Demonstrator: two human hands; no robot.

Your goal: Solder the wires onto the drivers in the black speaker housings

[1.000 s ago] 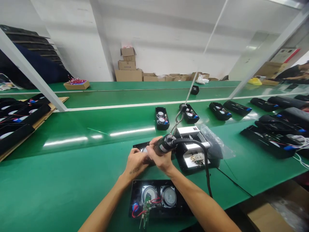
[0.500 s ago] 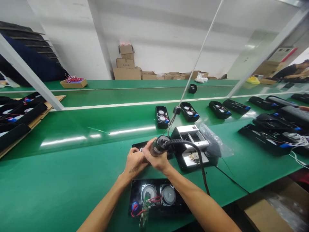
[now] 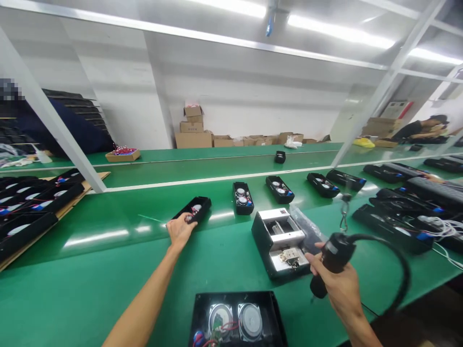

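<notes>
**Left grip on small speaker housing, right grip on driver, cord looping wide**

Risk first. Driver [image 3: 334, 260] is hanging its lower end just beside the black-and-white box [image 3: 278, 238], right of center; a leftward wrist swing could be knocking the two together. Its cord [image 3: 404, 265] is arcing out at lower right and blurring, so a hard pull could be snagging it on nearby gear. Small speaker housing [image 3: 203, 206] is sitting just left of center on the green surface [image 3: 90, 301], held at one end only; an uneven pull could be twisting it or catching its open wiring.

Pose: left hand [image 3: 181, 230] is reaching up-frame, forearm slanting from bottom left, palm down. Fingers are closing over the housing's near end; can't tell how firmly. Right hand [image 3: 339, 284] is coming in from lower right, wrapping the driver body, no gap showing, tool tilting down-left. Larger speaker panel [image 3: 266, 322] is lying at bottom center, between the forearms, touched by neither hand.
</notes>
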